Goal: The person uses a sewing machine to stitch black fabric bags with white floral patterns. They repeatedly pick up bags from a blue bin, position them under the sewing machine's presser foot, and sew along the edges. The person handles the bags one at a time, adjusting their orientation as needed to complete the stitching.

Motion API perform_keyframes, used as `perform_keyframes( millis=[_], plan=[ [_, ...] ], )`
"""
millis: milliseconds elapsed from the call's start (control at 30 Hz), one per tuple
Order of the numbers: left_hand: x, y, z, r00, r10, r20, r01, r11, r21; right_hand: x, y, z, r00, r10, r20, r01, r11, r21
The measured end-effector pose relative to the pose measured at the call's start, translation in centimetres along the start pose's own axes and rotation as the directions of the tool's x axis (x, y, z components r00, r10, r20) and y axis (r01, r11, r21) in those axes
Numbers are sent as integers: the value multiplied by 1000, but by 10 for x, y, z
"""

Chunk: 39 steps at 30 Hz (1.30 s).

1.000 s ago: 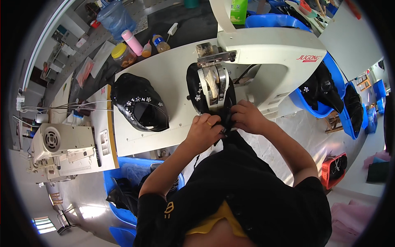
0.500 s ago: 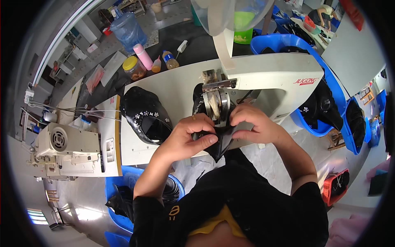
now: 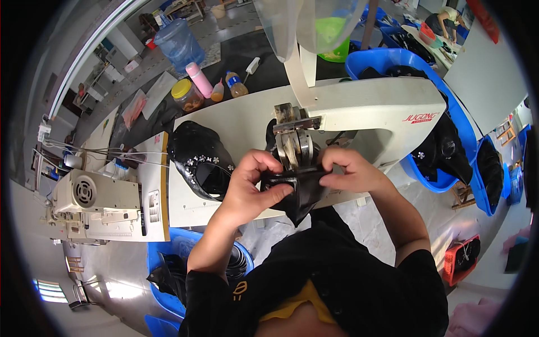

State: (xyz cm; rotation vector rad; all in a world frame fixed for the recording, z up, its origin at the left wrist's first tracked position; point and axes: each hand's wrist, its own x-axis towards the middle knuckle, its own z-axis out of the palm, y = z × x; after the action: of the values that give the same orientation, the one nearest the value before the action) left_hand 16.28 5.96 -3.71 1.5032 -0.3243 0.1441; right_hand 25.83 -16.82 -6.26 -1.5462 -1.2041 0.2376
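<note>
Between my two hands a black leather piece (image 3: 300, 197) is held stretched at the rollers (image 3: 297, 148) of a white sewing-type machine (image 3: 370, 106), its pointed end hanging toward me. My left hand (image 3: 250, 188) pinches the left side, thumb on top and fingers curled behind. On the right, my right hand (image 3: 353, 171) grips the other edge between thumb and fingers. Part of the leather runs behind the rollers and is partly hidden. Left of my left hand lies a glossy black piece with white flower decorations (image 3: 205, 160) on the white table (image 3: 191, 212).
Blue tubs with black pieces stand at the right (image 3: 387, 56) and lower left (image 3: 152, 253). Behind the table are a yellow-lidded jar (image 3: 182, 92), a pink flask (image 3: 199, 78) and bottles. Another machine (image 3: 84, 191) is at left; a person (image 3: 443, 22) bends far right.
My hands have spread the leather wider and flatter below the rollers. The right fingertips now press on its edge, where before they were raised and further apart.
</note>
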Motion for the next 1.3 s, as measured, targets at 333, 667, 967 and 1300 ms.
perform_keyframes(
  millis=[333,667,967,1300],
  plan=[
    [33,-11,-1,987,-15,-162,-33,956,-292,22,6,20,838,378,-394,143,545,826],
    [85,-39,-28,920,-348,-181,232,855,-463,55,55,4,813,407,-417,230,434,871],
    [113,47,-86,997,56,-51,-36,942,334,66,118,-42,801,293,-521,244,635,733],
    [-92,-131,-92,962,66,263,-266,37,963,-47,16,81,874,471,-122,-407,845,348]
  ],
)
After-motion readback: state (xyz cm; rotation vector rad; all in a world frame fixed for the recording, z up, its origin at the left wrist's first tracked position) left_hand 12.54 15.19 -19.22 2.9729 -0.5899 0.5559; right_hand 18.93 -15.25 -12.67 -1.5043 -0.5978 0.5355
